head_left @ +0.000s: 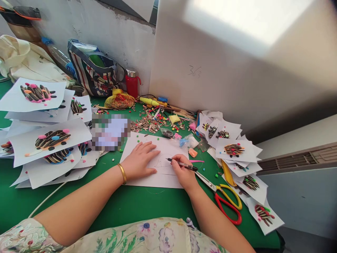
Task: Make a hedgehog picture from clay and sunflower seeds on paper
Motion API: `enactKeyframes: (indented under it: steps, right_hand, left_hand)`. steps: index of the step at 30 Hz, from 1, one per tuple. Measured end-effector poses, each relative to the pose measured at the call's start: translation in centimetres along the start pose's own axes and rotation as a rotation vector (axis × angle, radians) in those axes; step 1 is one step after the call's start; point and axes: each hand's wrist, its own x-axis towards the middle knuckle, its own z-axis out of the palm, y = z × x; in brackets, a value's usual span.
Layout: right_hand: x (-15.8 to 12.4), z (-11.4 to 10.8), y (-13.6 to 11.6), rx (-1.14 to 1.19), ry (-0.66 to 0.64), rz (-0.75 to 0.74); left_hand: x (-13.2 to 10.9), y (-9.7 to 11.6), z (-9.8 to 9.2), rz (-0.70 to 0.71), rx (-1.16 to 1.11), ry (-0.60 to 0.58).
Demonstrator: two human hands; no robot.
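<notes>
My left hand (139,160) lies flat with fingers spread on a white sheet of paper (147,177) on the green table (123,203). A gold bangle sits on that wrist. My right hand (184,173) is closed round a dark pen (181,164), whose tip touches the sheet where a faint rounded outline is drawn. Just to the right of my right hand lie scissors with red and yellow handles (226,200).
Stacks of paper sheets with seed-and-clay hedgehog figures lie at left (50,140) and right (234,149). Loose sunflower seeds (147,124), clay bits, a yellow glue gun (151,101), a red flask (132,82) and a striped bag (92,70) stand against the wall.
</notes>
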Motion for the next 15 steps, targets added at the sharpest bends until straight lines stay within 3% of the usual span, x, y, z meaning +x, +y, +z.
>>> enactKeyframes:
  steps: [15]
  right_hand:
    - [-0.25, 0.18, 0.45, -0.016, -0.005, -0.064]
  left_hand:
    - [-0.01, 0.06, 0.07, 0.016, 0.032, -0.020]
